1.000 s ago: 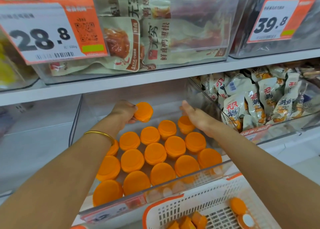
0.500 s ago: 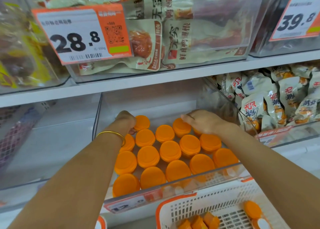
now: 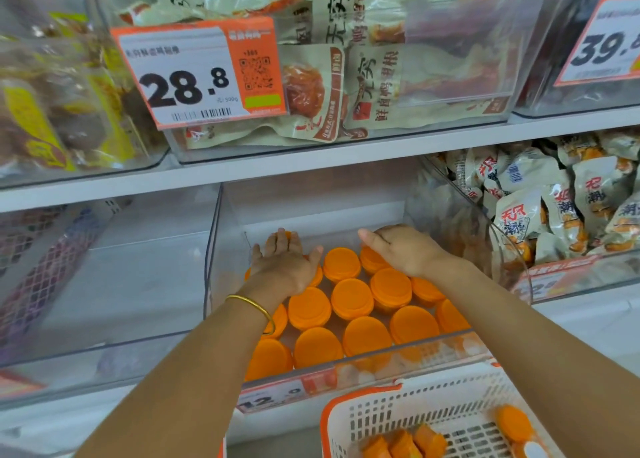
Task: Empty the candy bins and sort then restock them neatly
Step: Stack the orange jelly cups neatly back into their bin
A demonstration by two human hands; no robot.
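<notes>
Left hand (image 3: 284,262): grip released, fingers flat on orange-lidded jars (image 3: 351,298) (back row).
Right hand (image 3: 405,249): arched over a back jar; cannot tell its grip.
Clear bin (image 3: 212,249): holds the jars.

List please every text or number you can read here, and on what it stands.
"28.8": orange price tag on the upper bin.
"39.", cut off: right price tag.
"12", rest blurred: label on the jar bin.
"无穷": snack packets above.
Small print and other packets: too blurred.

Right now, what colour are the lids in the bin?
Orange lids, clearest in head view.
</notes>
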